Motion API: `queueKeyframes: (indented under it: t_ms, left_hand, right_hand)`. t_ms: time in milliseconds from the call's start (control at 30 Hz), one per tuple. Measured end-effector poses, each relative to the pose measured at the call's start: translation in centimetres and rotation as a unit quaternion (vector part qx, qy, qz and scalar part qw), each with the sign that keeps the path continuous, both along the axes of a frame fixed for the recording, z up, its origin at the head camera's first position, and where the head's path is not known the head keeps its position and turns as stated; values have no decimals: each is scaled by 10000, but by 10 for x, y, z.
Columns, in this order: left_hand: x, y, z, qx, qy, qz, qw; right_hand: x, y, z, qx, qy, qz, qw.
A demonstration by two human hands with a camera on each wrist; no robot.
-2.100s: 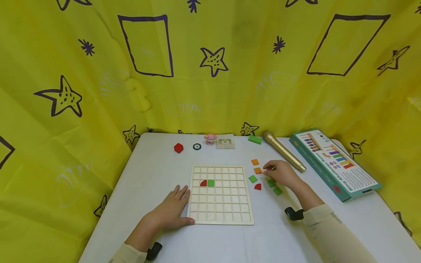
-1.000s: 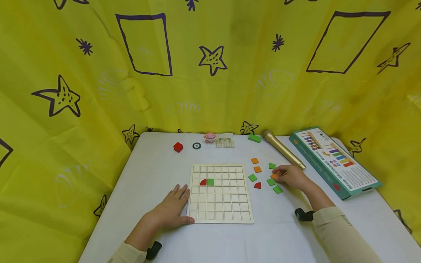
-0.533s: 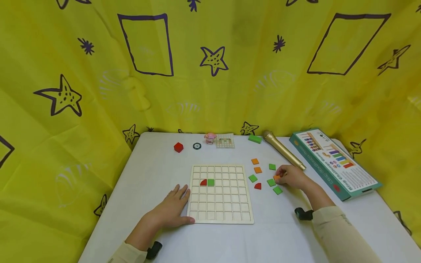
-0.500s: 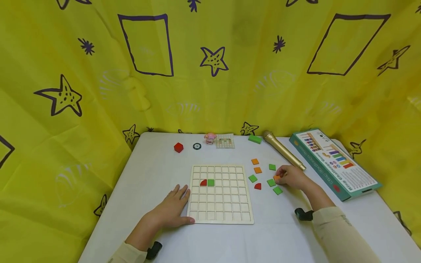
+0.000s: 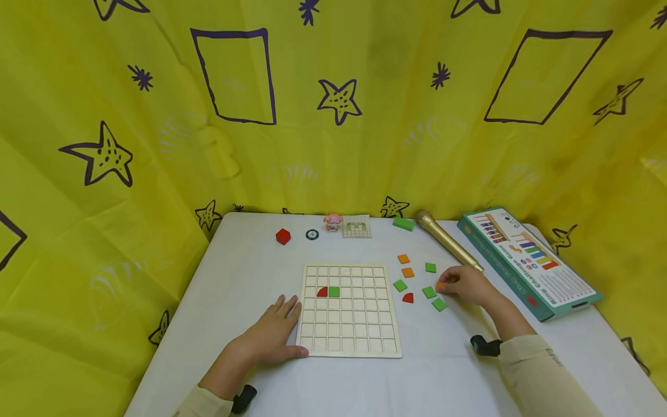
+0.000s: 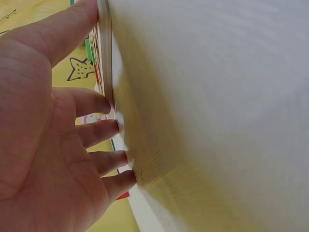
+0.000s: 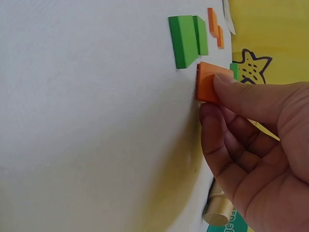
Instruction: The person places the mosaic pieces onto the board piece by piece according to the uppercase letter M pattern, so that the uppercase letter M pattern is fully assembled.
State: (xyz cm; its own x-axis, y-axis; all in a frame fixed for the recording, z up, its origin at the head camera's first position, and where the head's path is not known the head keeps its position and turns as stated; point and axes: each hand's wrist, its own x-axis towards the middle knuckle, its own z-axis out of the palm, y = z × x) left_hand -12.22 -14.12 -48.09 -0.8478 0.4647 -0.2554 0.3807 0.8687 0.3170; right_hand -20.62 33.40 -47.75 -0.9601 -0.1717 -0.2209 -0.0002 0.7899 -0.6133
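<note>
My right hand [image 5: 466,285] pinches an orange square tile [image 7: 206,82] between thumb and fingers, close over the white table, right of the other tiles. Nearby lie green square tiles [image 5: 429,292], two more orange tiles [image 5: 408,272] and a red quarter-circle tile [image 5: 408,297]. My left hand [image 5: 271,333] rests with spread, straight fingers at the left edge of the wooden grid board [image 5: 348,336], its thumb at the near left corner. On the board, a red quarter-circle piece [image 5: 323,292] sits beside a green square piece [image 5: 334,292].
Along the back stand a red block [image 5: 283,236], a round dark token [image 5: 312,234], a pink figurine [image 5: 333,222], a small grid card [image 5: 356,226] and a green block [image 5: 403,223]. A gold microphone [image 5: 448,240] and a game box [image 5: 528,263] lie at the right.
My right hand has moved right and slightly nearer from beside the orange tiles, and now holds an orange tile. A green tile it covered now shows. My left hand stays put.
</note>
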Motion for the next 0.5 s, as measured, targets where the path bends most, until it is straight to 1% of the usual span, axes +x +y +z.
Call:
queueKeyframes:
  t_ms: [100,267,367,500]
  left_hand:
    - [0,0,0,-31,5,21,10000]
    - [1,-1,-1,-58,15,4,10000]
    - [1,-2,-2,-45,32,-50,10000]
    - [1,-2,-1,2,26,-86,10000]
  right_hand:
    - [-1,1,2,-24,36,107,9999]
    - [-4,-4,12,-175,241,291,9991]
    - [-5,-10,18,-117,356,324,9988]
    - [-8,-20,24,-134,361,328,9987]
